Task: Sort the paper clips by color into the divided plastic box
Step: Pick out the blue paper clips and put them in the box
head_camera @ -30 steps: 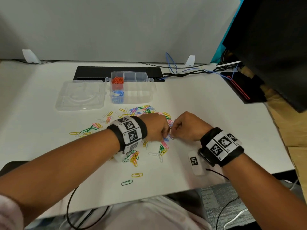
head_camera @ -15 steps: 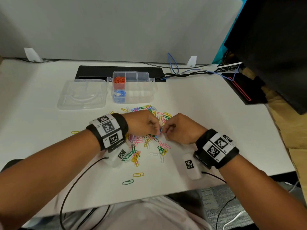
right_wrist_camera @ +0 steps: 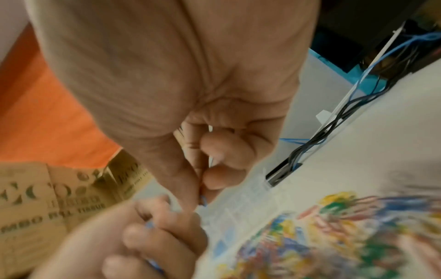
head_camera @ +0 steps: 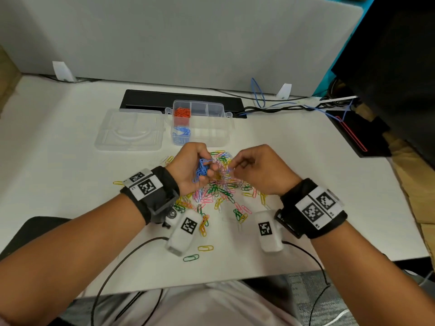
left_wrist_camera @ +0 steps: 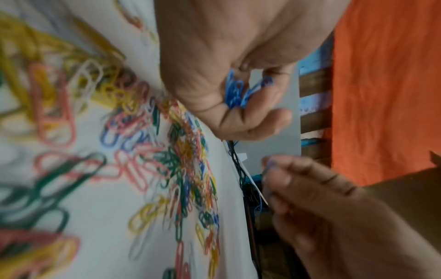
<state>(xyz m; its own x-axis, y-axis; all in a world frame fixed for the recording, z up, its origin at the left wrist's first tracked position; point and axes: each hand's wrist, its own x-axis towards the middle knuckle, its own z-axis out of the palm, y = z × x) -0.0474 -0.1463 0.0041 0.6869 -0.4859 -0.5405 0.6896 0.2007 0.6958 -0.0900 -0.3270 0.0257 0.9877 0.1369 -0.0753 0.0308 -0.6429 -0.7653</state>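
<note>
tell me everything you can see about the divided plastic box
The divided plastic box is clear, rectangular and open, standing at the back of the white table beyond the loose clip pile. Thin walls split it into compartments. The back-left one holds orange clips, the front-left one blue clips; the others look empty. Its clear lid lies flat at its left. Neither hand touches it.
</note>
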